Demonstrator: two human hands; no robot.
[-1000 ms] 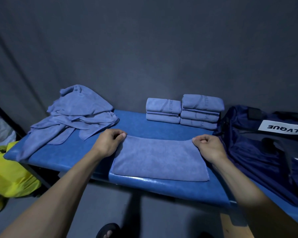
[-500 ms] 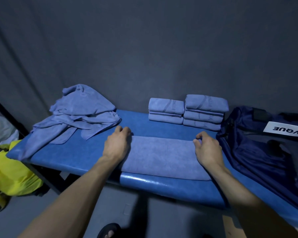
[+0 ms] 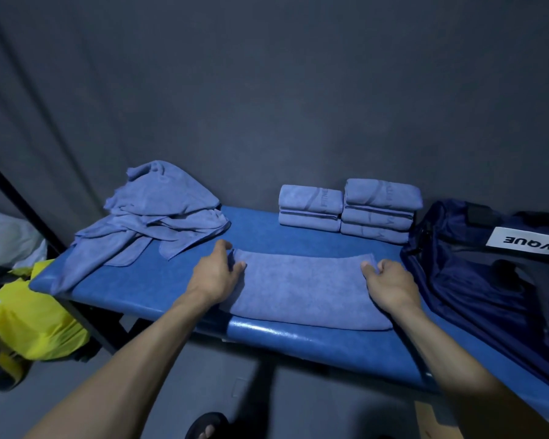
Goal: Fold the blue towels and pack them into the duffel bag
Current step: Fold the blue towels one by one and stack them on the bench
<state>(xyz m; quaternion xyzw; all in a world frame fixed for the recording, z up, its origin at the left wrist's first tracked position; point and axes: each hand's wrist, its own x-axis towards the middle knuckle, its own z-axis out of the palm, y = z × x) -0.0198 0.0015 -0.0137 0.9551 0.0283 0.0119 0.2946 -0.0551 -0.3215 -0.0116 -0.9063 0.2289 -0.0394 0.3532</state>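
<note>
Two bare hands at the far corners of one flat, half-folded blue terry towel (image 3: pixel 305 293), the landmark for this entry. Left hand (image 3: pixel 214 275): palm down at the towel's far left corner, fingers bent, fingertips and thumb pinching the corner's edge. Right hand (image 3: pixel 390 286): palm down at the far right corner, fingers curled, pinching that corner likewise. Both forearms reach in from the near side.

Towel: long rectangle, lying flat on the blue padded vinyl bench (image 3: pixel 314 343), its near edge just short of the bench's near rim.

Beyond the towel, against the grey fabric backdrop (image 3: pixel 267 90): two stacks of folded blue towels, side by side and touching. Left stack of two (image 3: pixel 309 207); right stack of three (image 3: pixel 381 210), the taller.

Left of the towel and further back: one loose heap of unfolded blue towels (image 3: pixel 152 213), crumpled, one end draped down toward the bench's left end.

Right of the towel, just beside it: one navy fabric duffel bag (image 3: pixel 476 280), lying on the bench's right end, bearing a white label with lettering that reads upside down.

Left of the bench, lower down: one yellow plastic bag (image 3: pixel 35 324), with a black slanted metal bar (image 3: pixel 19 204) above it.

Below the towel, on the grey floor: one dark sandal (image 3: pixel 206 426), toes showing.
</note>
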